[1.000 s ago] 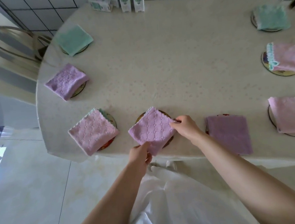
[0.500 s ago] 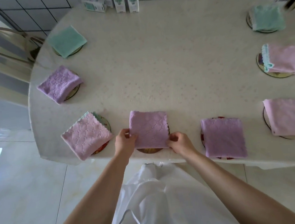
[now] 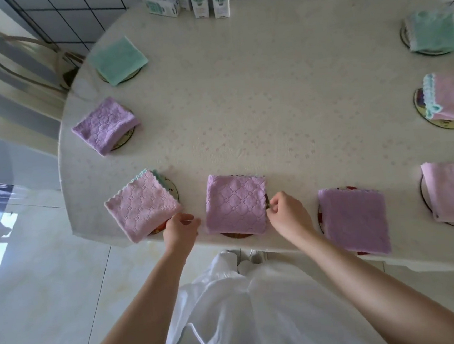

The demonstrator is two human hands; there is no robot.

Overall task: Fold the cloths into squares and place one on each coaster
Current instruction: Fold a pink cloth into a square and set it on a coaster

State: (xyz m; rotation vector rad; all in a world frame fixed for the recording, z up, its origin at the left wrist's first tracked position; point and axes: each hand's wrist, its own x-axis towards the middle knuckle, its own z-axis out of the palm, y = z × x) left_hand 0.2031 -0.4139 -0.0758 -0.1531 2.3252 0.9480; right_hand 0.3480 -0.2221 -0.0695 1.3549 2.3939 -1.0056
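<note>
- While the right hand (image 3: 287,214) has its curled fingertips right at the right edge of the middle purple cloth (image 3: 235,204), can't tell if it's pinching or just touching.
- left hand (image 3: 180,229) is just off the lower left corner, fingers loosely curled, holding nothing
- cloth's folded square, lying on its coaster (image 3: 237,235) at the table's (image 3: 241,102) near edge
- pink cloth (image 3: 141,209) on its left, plain purple cloth (image 3: 355,221) on its right
</note>
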